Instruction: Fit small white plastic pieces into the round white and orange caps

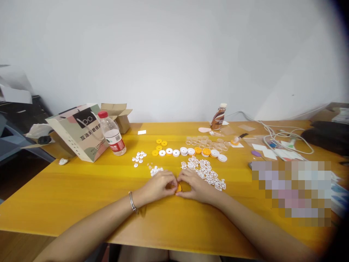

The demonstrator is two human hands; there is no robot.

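Hands (160,186) pinching curved orange piece (179,188), lacy white cutouts (208,172)

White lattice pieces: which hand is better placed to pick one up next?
Probably the right hand: the white lattice pieces spread beside it, while the left hand is farther off. Both are at the orange piece, though.

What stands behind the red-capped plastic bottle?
Behind the red-capped bottle stands a cardboard box with open flaps. The box's lower left, covered by the bottle, cannot be seen.
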